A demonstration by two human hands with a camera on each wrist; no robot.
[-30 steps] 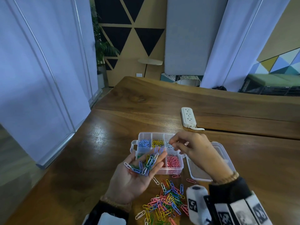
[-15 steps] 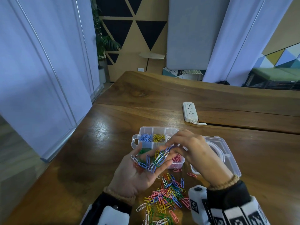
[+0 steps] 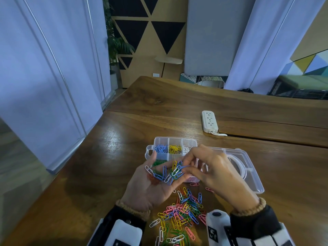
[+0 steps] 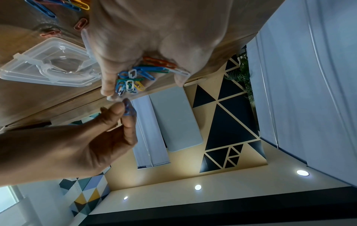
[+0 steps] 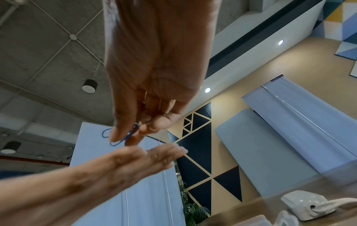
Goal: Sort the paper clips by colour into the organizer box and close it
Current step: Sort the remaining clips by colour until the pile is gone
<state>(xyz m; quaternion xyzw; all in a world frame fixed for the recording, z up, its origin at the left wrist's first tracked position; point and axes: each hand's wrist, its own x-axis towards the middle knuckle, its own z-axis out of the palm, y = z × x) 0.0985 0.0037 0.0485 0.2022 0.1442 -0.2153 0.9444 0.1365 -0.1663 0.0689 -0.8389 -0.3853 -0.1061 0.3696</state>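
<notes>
My left hand [image 3: 150,187] is held palm up over the front of the clear organizer box [image 3: 175,139], carrying a small heap of mixed paper clips [image 3: 168,173] on flat fingers. My right hand [image 3: 209,167] reaches across and pinches a blue clip [image 3: 184,167] at the edge of that heap; the pinch also shows in the left wrist view, blue clip [image 4: 128,109], and the right wrist view, blue clip [image 5: 133,131]. The box holds blue clips [image 3: 161,148], yellow clips [image 3: 174,149], white clips [image 3: 186,149] and green clips [image 3: 158,163]. My hands hide its front right part.
A loose pile of mixed clips [image 3: 182,212] lies on the wooden table [image 3: 124,148] near me. The box's clear lid [image 3: 248,167] lies open to the right. A white power strip [image 3: 209,121] sits further back. The table's left edge is close.
My right hand came back from over the box to the left palm and now pinches a blue clip there. The left hand has stayed raised with its clips.
</notes>
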